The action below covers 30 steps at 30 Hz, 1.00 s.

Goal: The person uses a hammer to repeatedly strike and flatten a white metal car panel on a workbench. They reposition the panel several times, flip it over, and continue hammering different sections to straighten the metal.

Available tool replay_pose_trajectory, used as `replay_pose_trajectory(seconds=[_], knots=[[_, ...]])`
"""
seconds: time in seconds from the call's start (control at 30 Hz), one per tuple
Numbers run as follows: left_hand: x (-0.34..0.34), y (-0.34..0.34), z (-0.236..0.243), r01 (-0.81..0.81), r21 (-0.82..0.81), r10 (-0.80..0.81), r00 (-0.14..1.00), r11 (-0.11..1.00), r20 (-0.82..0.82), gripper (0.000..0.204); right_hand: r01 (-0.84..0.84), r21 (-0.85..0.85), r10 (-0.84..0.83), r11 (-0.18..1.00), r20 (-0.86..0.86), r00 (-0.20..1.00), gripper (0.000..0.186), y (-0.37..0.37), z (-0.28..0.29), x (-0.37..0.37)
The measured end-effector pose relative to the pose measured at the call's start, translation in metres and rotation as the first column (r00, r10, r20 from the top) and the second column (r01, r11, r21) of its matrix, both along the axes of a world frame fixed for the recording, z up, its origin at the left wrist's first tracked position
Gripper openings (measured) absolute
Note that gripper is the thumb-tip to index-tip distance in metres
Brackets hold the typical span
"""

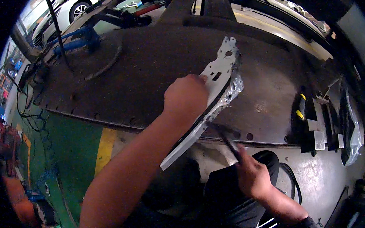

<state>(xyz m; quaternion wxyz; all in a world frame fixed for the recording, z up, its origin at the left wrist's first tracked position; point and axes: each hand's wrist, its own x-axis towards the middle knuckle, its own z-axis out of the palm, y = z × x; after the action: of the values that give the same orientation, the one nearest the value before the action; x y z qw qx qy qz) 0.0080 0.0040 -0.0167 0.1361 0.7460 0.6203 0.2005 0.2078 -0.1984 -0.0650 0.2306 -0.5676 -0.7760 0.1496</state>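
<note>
Two firm grips: left hand (185,95), white panel (224,66); right hand (255,177), dark tool (232,148) beside panel. We should brace panel.

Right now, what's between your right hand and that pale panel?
In the head view, a dark, blurred tool reaches from the right hand toward the pale panel.
</note>
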Motion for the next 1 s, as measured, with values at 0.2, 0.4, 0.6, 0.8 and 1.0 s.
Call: replay_pose_trajectory(seconds=[0.2,0.4,0.6,0.8,1.0], knots=[[0.003,-0.004,0.005,-0.074,-0.070,0.078,0.996,0.995,0.052,0.042,-0.026,0.026,0.026,0.999,0.018,1.000,0.063,0.005,0.016,0.001],[0.005,-0.006,0.012,-0.077,-0.042,0.078,0.996,0.996,0.031,0.043,0.152,-0.184,-0.137,0.971,0.091,0.986,0.065,0.015,0.010,-0.005],[0.009,-0.013,0.017,-0.116,-0.075,0.121,0.990,0.990,0.069,0.042,0.147,0.079,-0.138,0.986,-0.107,0.985,0.065,0.008,0.005,0.004],[0.007,-0.010,0.007,-0.089,-0.029,0.090,0.995,0.996,0.035,0.043,0.138,-0.065,-0.140,0.988,-0.026,0.990,0.062,0.011,0.010,0.005],[0.015,-0.013,0.018,-0.133,-0.094,0.138,0.989,0.987,0.053,0.044,0.173,-0.108,-0.180,0.979,-0.058,0.982,0.059,0.010,-0.001,0.007]])
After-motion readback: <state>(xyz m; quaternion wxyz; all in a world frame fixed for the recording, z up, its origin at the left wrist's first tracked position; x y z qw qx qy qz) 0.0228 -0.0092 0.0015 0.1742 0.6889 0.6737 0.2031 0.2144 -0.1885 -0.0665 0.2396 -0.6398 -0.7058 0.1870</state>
